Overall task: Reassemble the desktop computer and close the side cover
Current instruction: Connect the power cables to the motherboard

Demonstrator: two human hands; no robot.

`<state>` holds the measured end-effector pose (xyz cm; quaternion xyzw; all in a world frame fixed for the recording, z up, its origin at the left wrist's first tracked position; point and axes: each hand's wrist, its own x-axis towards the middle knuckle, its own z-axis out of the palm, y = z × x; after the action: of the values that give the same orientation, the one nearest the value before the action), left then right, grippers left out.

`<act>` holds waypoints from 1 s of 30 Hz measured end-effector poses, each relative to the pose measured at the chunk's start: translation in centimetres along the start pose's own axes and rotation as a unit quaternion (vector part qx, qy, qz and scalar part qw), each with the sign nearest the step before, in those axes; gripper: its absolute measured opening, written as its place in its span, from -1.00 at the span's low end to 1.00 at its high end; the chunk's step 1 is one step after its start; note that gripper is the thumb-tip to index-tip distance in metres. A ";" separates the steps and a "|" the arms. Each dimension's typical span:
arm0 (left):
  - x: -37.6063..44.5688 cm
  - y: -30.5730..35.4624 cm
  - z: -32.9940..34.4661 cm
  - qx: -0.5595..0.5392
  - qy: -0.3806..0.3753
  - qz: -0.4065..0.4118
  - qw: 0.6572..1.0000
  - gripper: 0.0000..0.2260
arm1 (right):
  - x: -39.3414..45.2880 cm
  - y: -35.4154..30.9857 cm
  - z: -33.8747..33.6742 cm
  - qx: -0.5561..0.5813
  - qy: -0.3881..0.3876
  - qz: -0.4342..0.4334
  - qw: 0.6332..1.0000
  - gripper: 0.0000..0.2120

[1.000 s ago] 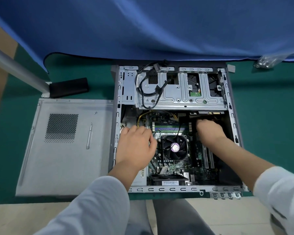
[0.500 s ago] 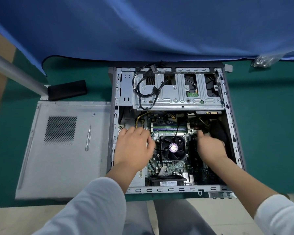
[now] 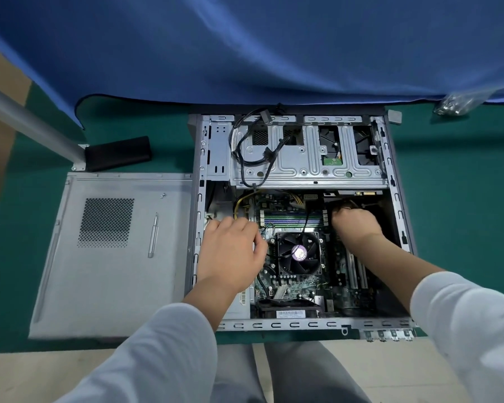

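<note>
Open case (image 3: 396,216) lies flat on the green mat (image 3: 454,228), cavity up, long axis running from the person toward the blue cloth (image 3: 245,48), drive cage (image 3: 306,158) at the far end. Left hand (image 3: 230,251) rests inside by the left wall, fingers loosely curled over the board's edge beside the fan (image 3: 298,253); whether it grips anything I cannot tell. Right hand (image 3: 355,225) is tucked into the dark far-right corner, fingers curled down round what looks like a cable or plug, though that part is hidden. The risk, I'd say: a connector forced in blind could go in crooked or bend pins, and the loose black cable (image 3: 253,158) draped on the cage could get pinched when the cover (image 3: 111,286) goes on. That cover lies flat just left of the case, a screwdriver (image 3: 153,235) and a small screw (image 3: 163,195) on it; lift it carelessly and they could roll off.
</note>
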<state>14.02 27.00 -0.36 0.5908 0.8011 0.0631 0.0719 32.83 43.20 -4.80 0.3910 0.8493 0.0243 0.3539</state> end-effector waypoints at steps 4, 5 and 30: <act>0.1 0.1 -0.2 0.001 -0.009 -0.001 1.000 -0.61 | 0.5 -1.1 -0.1 -0.056 -0.016 -0.009 0.998 -0.66; 0.1 0.1 -0.2 0.003 -0.011 0.000 1.000 -0.61 | 0.6 -1.1 -0.2 -0.067 -0.017 -0.010 0.998 -0.66; 0.2 0.1 -0.3 0.012 -0.017 0.010 1.000 -0.60 | 0.2 1.3 -0.4 -0.091 -0.002 -0.054 0.994 -0.68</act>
<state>13.98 27.21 -0.01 0.6009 0.7943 0.0445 0.0778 33.33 44.32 -4.24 0.3110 0.8626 0.0817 0.3906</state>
